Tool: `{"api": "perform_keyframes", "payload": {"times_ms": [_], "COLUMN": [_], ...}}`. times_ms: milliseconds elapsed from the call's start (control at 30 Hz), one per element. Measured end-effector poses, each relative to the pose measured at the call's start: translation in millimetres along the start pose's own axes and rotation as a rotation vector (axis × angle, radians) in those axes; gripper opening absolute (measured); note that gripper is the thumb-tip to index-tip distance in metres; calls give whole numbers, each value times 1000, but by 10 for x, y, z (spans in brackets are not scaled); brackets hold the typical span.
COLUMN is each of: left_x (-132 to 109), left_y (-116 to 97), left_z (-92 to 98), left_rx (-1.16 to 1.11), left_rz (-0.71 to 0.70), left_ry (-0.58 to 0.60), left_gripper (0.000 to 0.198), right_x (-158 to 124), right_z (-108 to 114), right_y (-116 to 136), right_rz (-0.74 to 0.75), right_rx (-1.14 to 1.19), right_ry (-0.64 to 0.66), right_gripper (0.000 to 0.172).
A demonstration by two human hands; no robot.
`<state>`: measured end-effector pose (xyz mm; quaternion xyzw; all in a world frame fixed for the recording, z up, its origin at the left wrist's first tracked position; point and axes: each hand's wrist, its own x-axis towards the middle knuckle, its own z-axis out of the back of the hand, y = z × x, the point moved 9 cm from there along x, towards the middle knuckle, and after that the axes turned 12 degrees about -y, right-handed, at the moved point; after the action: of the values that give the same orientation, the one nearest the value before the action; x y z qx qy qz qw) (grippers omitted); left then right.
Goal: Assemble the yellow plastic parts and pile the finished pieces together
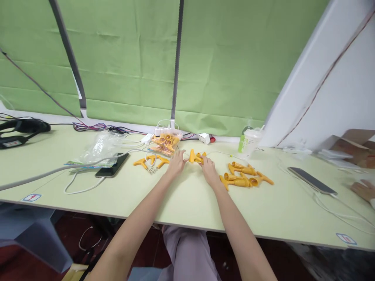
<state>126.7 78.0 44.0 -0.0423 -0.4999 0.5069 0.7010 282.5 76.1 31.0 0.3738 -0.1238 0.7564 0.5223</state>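
My right hand (208,168) has its fingers closed around a yellow T-shaped handle (192,156), whose crosspiece points left and whose ribbed shaft runs into the fingers. Just left of the crosspiece is my left hand (176,163), fingers and thumb apart, with nothing visible in it. Another small yellow piece (203,154) shows behind the right fingers, partly hidden. Left of my left hand lie several yellow T-shaped handles (140,162) with small metal pieces (151,170), perhaps screws or chain. To the right is a cluster of yellow T-handles joined to hollow yellow sleeves (241,181).
A clear bag of yellow parts (166,142) stands at the back. Leftward are crumpled plastic (101,147), a phone (113,167), a grey cable (88,164) and a black headset (25,130). Rightward are a cup (251,140), another phone (312,180) and another person's hand (364,189).
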Motion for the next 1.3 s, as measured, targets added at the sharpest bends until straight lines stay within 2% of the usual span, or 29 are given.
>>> {"api": "perform_keyframes", "payload": {"times_ms": [67,133,167,200,267,333,400,467,567,667,733,800,900,1000,1067,1167,1233,1300], "left_x": [18,3,-2,-1,-3,-32,-59,-64,-79,-124,-144,-129,-30,60,89,112,128,141], "left_y": [-119,-192,-188,-155,-30,75,83,9,-146,-242,-248,-206,-104,-50,3,221,445,664], "left_z": [122,126,112,97,64,19,-22,-21,9,22,25,34,113,212,214,201,296,453], "left_rx": [82,90,86,81,41,-88,-251,-291,-111,43,115,178,216,104,-61,-338,-471,-575], "left_rz": [-166,-263,-258,-213,-40,141,215,141,-118,-333,-412,-428,-348,-234,-120,177,385,532], "left_ry": [-64,-14,20,51,94,127,151,161,162,151,145,130,38,-58,-34,18,-73,-227], "left_gripper": [33,25,18,13,24,34,37,40,42,56,65,65,45,18,23,39,40,38], "right_x": [-34,-71,-83,-87,-66,-34,-17,-20,-35,-42,-49,-62,-79,-74,-61,-21,16,38], "right_z": [-69,-142,-163,-170,-143,-103,-81,-83,-105,-116,-116,-132,-157,-143,-116,-15,122,271], "right_y": [-6,45,76,99,107,92,77,65,39,16,18,39,73,42,25,-1,-50,-106], "right_rz": [4,65,97,118,116,88,65,51,12,-49,-84,-98,-91,-121,-130,-114,-131,-171], "right_rx": [39,55,55,47,12,-23,-32,-19,22,86,143,207,288,314,292,142,12,-72], "right_ry": [38,84,97,100,73,45,35,38,36,27,33,61,92,65,52,11,-86,-210], "right_gripper": [37,37,36,35,33,31,31,31,33,34,33,31,29,29,29,25,22,22]}}
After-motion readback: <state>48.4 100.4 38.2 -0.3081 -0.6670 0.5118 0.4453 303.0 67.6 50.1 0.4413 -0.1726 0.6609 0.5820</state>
